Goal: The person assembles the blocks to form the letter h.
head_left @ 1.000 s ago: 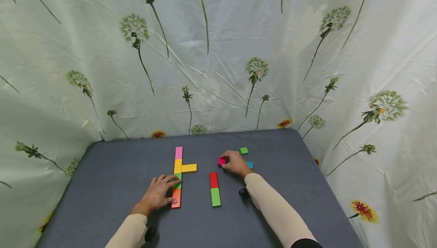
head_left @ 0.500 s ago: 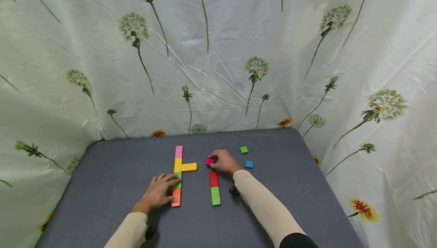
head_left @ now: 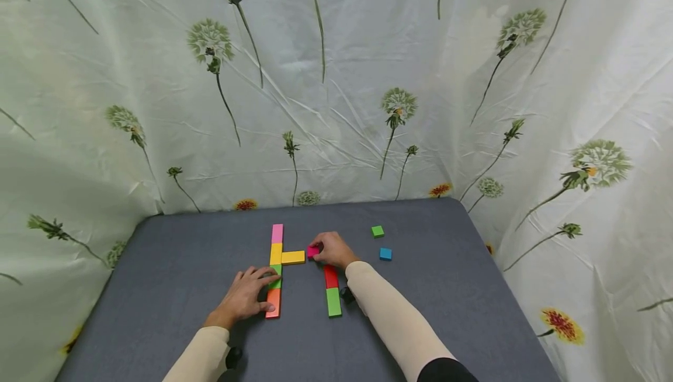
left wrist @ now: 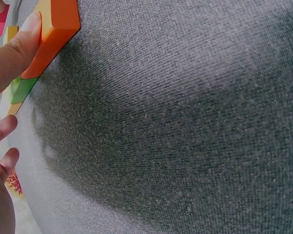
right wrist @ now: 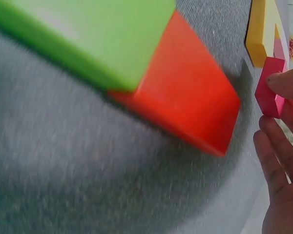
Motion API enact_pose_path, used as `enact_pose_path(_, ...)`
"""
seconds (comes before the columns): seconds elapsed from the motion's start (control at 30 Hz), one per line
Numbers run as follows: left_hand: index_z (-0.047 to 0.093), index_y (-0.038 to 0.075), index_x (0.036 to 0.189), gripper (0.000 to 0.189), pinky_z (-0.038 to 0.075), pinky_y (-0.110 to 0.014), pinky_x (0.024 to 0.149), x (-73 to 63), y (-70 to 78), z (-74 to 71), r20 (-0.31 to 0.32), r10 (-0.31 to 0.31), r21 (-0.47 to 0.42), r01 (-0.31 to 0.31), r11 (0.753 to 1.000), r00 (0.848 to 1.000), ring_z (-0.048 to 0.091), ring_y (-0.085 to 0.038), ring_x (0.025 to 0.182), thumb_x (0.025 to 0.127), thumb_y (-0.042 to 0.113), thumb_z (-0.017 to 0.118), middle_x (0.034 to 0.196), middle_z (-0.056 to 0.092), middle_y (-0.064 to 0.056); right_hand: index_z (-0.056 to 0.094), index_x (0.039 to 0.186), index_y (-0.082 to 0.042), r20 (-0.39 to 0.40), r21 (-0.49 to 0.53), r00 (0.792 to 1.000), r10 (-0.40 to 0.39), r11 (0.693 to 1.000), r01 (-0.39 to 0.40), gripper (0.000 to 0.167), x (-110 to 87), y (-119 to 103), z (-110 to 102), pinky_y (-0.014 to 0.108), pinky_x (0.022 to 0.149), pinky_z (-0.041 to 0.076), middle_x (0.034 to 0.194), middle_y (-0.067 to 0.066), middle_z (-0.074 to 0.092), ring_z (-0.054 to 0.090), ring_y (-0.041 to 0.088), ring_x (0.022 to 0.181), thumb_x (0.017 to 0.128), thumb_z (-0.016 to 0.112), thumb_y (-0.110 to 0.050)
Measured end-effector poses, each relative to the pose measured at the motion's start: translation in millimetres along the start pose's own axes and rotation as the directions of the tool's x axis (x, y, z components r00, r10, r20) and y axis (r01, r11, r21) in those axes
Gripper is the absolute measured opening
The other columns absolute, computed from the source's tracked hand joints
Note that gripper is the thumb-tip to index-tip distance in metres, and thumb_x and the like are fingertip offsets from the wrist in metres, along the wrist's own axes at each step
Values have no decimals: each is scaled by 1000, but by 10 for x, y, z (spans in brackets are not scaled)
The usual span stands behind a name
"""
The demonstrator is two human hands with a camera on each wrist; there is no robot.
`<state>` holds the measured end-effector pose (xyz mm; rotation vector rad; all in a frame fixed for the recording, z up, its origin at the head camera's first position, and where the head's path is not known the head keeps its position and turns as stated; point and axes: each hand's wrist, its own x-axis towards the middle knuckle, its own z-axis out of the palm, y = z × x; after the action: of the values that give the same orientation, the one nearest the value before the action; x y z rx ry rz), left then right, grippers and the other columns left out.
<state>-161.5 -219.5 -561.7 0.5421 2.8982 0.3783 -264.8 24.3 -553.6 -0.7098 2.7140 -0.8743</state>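
Observation:
My right hand (head_left: 335,250) pinches a small magenta block (head_left: 312,252) between thumb and fingers, close to the right end of a lying yellow block (head_left: 292,257). That yellow block juts sideways from a column of a pink block (head_left: 277,233), an upright yellow block (head_left: 276,253), a green block (head_left: 278,282) and an orange block (head_left: 273,303). My left hand (head_left: 243,297) rests along the column's lower part. Its thumb (left wrist: 17,51) touches the orange block in the left wrist view, and its fingers reach over the green one.
Under my right forearm's left side, a red block (head_left: 331,277) and a light green block (head_left: 333,303) lie end to end. A small green block (head_left: 377,231) and a blue block (head_left: 386,254) lie apart at the right. A flowered curtain (head_left: 347,125) hangs behind the grey table (head_left: 173,265).
My right hand has carried the magenta block leftward, from near the blue block to beside the lying yellow block. The blue block is now fully uncovered. My left hand has stayed in place.

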Motion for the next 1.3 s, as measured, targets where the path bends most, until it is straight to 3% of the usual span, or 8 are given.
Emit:
enact_pose_path(0.27,64,19,127,67,36,-46,89,1,-3,5,11,-9,3,9,1000,1000,48,-26,113,67,40,85,131,55,-2,74,103,-7,4,44,999,44,998,-44,26,34,-59,66,24,72,48,94,2,68,58,11,80,78,78,-5)
enact_pose_path(0.53,64,19,128,67,36,-45,89,-3,-8,2,10,-1,-15,1,1000,1000,47,-26,114,68,40,85,132,55,-2,75,103,-7,8,41,997,79,996,-79,25,0,-44,114,27,76,49,94,3,68,59,12,82,78,78,-5)
enact_pose_path(1.3,64,19,127,67,36,-46,89,-17,-5,-13,1,2,-17,-2,1000,1000,48,-26,114,67,40,85,131,55,-3,75,100,-7,-13,91,999,49,995,-48,24,17,-3,193,26,77,49,94,2,67,60,12,83,76,79,-3)
